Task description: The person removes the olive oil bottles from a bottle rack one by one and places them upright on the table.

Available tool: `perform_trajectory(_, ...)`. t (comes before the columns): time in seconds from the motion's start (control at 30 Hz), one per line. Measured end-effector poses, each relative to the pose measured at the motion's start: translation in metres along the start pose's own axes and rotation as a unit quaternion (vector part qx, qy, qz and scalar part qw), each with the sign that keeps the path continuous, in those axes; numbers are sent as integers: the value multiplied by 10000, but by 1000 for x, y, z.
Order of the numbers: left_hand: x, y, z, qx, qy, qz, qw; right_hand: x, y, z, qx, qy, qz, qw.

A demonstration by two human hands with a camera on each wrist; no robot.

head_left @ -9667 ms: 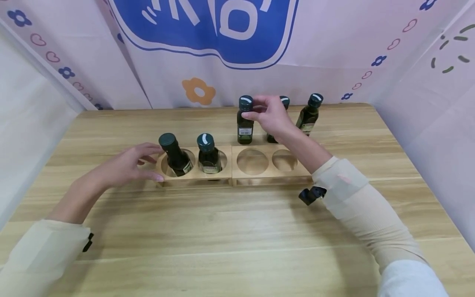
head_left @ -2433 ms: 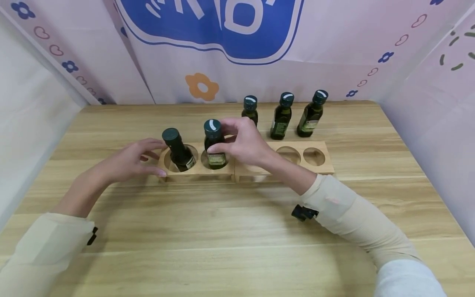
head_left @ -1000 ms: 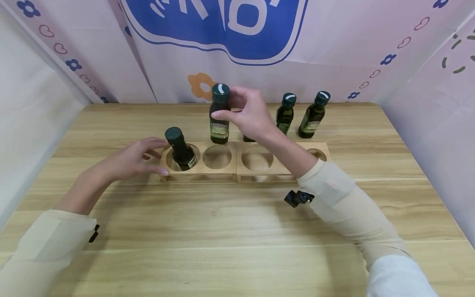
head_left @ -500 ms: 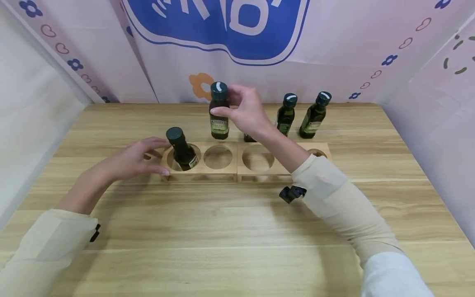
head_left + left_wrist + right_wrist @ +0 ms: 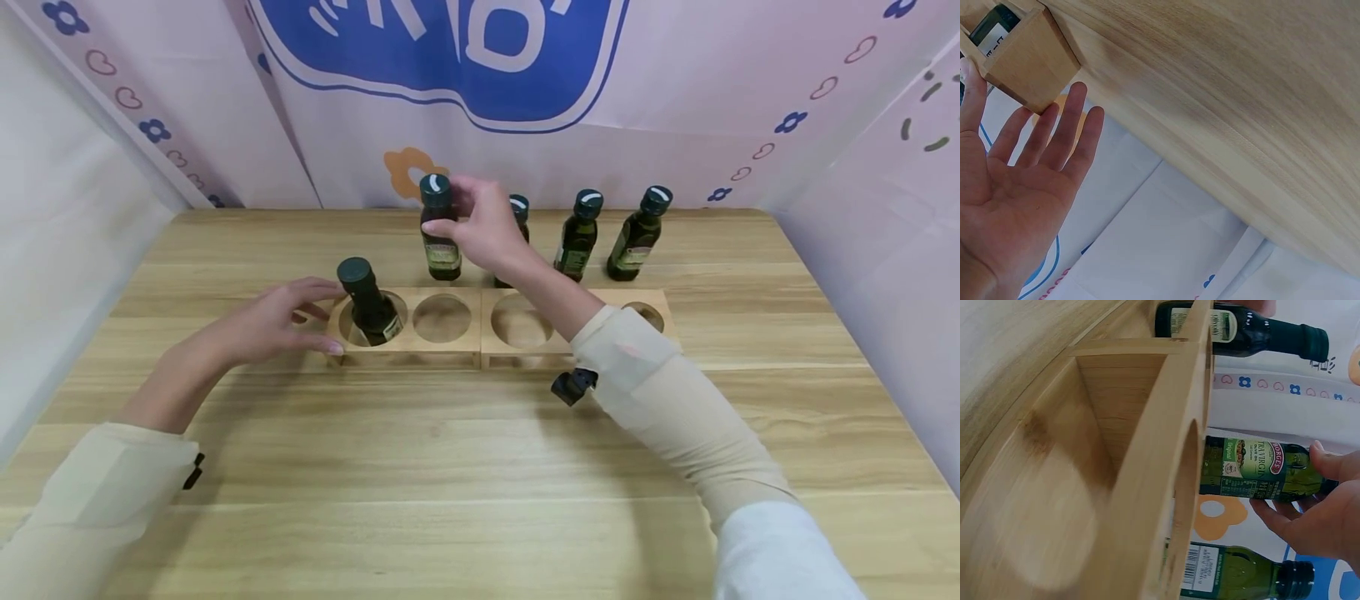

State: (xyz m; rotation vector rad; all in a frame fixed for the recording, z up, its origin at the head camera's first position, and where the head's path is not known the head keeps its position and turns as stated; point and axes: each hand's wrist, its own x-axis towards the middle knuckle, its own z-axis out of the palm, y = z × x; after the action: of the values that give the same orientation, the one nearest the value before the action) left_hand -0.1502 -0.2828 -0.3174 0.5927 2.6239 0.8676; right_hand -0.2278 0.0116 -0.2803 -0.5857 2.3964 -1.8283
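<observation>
My right hand pinches a green olive oil bottle near its neck, thumb on the front side. The bottle stands upright just behind the second hole of a wooden rack. In the right wrist view its label reads extra virgin olive oil. My left hand is at the rack's left end; in the left wrist view its fingers are extended, with the thumb by the rack's edge. Another dark bottle leans in the leftmost hole.
Behind the rack stand three more bottles: one partly hidden by my right hand, one in the middle and one at the right. A printed cloth backdrop rises at the table's back edge.
My right hand has lifted the bottle out of the rack's second hole and brought it behind the rack, then slightly lower. The left hand stays at the rack's left end.
</observation>
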Motion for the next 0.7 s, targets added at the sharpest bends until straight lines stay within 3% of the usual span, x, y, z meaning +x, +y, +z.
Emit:
perform_trajectory(0.3, 0, 2, 0, 3, 0, -11, 10000, 5, 10, 7, -356, 9, 71, 9993)
perform_trajectory(0.7, 0, 4, 0, -16, 21, 9, 10000, 9, 23, 10, -247, 7, 333, 9991)
